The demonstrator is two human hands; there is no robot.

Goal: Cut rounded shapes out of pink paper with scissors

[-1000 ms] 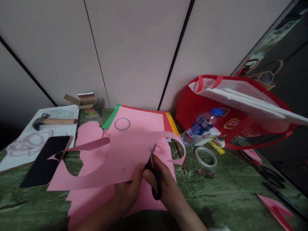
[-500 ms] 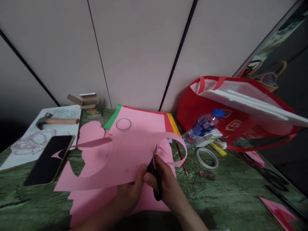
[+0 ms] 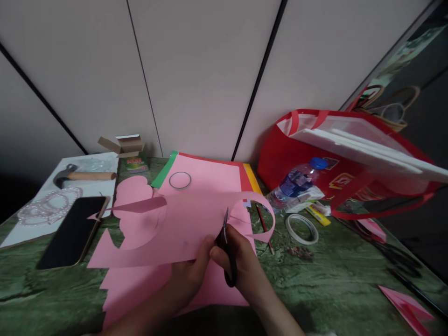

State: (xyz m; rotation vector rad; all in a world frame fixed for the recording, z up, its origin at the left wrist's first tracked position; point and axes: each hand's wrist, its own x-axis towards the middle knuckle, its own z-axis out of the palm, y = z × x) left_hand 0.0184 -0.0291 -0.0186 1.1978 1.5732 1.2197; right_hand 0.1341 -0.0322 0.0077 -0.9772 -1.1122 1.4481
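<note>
My right hand (image 3: pixel 241 261) is closed round the handles of black-handled scissors (image 3: pixel 228 256), whose blades point up over the pink paper. My left hand (image 3: pixel 192 275) pinches the near edge of a sheet of pink paper (image 3: pixel 189 228), thumb on top, close beside the scissors. That sheet has rounded cut-outs on its left and right sides, with a thin curved strip at the right. Under it lie more pink sheets (image 3: pixel 140 294), and rounded pink cut pieces (image 3: pixel 135 191) rest at its left. A thin dark ring (image 3: pixel 180 180) lies on the paper stack behind.
At left are a phone (image 3: pixel 73 233), a hammer (image 3: pixel 84 176), beaded strands (image 3: pixel 49 205) and a small opened box (image 3: pixel 135 158). To the right stand a water bottle (image 3: pixel 294 184) and a red bag (image 3: pixel 280 154); nearer lie a tape roll (image 3: pixel 301 229), a pencil (image 3: pixel 265 228) and pink scraps (image 3: pixel 406 303).
The held pink sheet has shifted a little to the right, its left end turning slightly. The scissors remain in nearly the same place in my right hand.
</note>
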